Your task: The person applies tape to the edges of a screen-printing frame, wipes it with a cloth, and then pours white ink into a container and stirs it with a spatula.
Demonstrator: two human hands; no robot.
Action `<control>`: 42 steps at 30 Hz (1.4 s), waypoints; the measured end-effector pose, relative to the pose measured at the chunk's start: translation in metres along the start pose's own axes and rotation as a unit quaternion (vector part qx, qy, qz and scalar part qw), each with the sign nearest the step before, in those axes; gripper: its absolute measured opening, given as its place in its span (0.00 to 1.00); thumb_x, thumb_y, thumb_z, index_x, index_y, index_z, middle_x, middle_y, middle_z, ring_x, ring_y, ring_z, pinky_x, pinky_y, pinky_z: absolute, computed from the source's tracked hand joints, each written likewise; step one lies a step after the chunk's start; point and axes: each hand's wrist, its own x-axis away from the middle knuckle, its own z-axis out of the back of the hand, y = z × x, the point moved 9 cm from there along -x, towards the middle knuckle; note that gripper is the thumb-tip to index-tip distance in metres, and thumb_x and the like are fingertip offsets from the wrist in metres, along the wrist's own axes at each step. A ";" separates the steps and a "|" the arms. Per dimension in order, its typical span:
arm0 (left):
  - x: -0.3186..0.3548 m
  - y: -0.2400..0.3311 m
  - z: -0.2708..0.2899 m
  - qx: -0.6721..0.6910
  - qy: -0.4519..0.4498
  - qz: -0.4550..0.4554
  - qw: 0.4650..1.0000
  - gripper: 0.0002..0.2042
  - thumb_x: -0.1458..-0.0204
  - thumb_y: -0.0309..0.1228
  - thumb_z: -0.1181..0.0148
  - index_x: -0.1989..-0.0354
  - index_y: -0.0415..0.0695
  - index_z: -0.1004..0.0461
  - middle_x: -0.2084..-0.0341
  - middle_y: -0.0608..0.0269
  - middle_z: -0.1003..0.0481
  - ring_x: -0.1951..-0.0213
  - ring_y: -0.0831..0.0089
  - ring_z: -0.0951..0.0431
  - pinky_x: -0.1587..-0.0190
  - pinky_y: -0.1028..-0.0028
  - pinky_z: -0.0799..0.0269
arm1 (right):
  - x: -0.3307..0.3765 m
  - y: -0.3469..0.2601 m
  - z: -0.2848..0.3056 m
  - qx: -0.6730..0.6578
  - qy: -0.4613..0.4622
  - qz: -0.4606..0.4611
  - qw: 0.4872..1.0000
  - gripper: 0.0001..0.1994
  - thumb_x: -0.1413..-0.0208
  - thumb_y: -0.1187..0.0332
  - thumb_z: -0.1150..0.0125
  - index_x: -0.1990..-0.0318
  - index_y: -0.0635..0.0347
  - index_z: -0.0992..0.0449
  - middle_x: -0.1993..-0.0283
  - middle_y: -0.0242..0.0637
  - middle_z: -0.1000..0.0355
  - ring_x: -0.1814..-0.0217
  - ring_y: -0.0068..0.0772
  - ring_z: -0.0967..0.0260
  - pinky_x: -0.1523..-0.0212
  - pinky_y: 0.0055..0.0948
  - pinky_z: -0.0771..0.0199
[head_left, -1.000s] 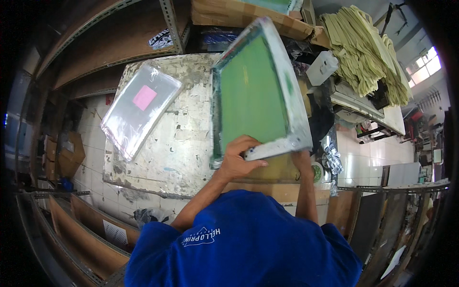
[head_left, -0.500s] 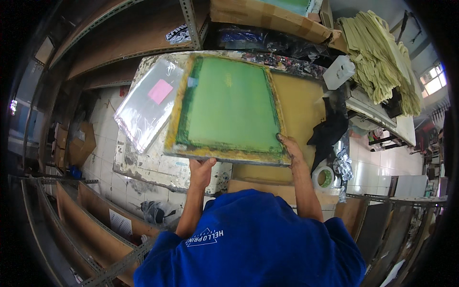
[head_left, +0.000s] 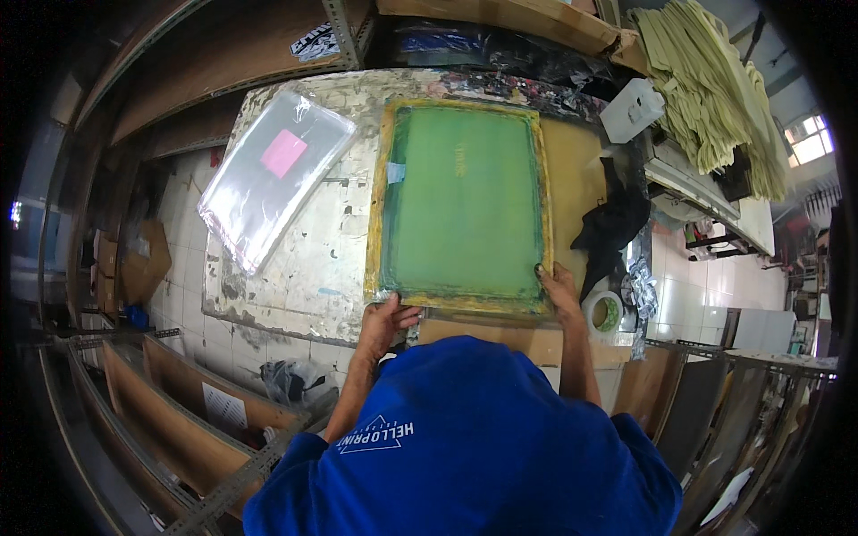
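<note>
In the head view, a framed green screen lies at the centre of the frame, over a tan board and the paint-crusted surface; whether it rests fully or is partly held up, I cannot tell. The right hand has its grip closed on the screen's lower right corner, thumb on top. The left hand touches the lower left corner with its fingers loosely spread; whether that grip bears weight is unclear.

If the left side is only steadied, the screen could pivot or drop at that corner. A sideways shift to the right could drag the black cloth, and a swing of the right wrist could knock the tape roll just beside it.

Upper right, a white jug is opaque, its contents hidden. The cardboard carton along the top edge is cut off, so its contents cannot be judged. At left centre, a clear plastic packet shows a pink slip, inside or on top. Lower left, a shelf compartment holds a printed sheet.
</note>
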 end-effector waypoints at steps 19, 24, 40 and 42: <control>0.003 -0.003 0.024 -0.177 0.060 0.074 0.980 0.25 0.40 0.46 0.40 0.60 0.28 0.26 0.72 0.45 0.20 0.73 0.60 0.17 0.74 0.68 0.20 | 0.067 -0.068 0.045 0.085 0.128 0.023 0.988 0.12 0.49 0.70 0.31 0.59 0.69 0.20 0.69 0.41 0.21 0.70 0.30 0.23 0.72 0.27 0.25; 0.016 0.026 0.024 -0.270 0.062 0.008 0.961 0.20 0.40 0.42 0.39 0.63 0.31 0.25 0.75 0.49 0.21 0.76 0.64 0.19 0.77 0.70 0.23 | 0.119 -0.081 0.089 0.419 0.204 0.049 0.883 0.21 0.61 0.69 0.24 0.59 0.67 0.24 0.60 0.48 0.22 0.60 0.50 0.25 0.58 0.41 0.24; 0.040 0.121 0.044 -0.336 0.204 -0.290 0.872 0.11 0.44 0.31 0.33 0.72 0.39 0.27 0.81 0.71 0.29 0.79 0.84 0.34 0.76 0.80 0.39 | 0.156 -0.102 0.095 0.531 0.095 0.062 0.840 0.19 0.60 0.72 0.27 0.56 0.65 0.21 0.55 0.52 0.23 0.49 0.59 0.30 0.46 0.47 0.32; 0.045 0.128 0.015 -0.307 0.172 -0.295 0.888 0.09 0.44 0.29 0.34 0.70 0.37 0.25 0.79 0.72 0.30 0.77 0.84 0.34 0.75 0.79 0.38 | 0.157 -0.119 0.082 0.465 0.040 0.009 0.884 0.19 0.59 0.72 0.27 0.56 0.65 0.21 0.54 0.53 0.23 0.48 0.60 0.32 0.46 0.47 0.32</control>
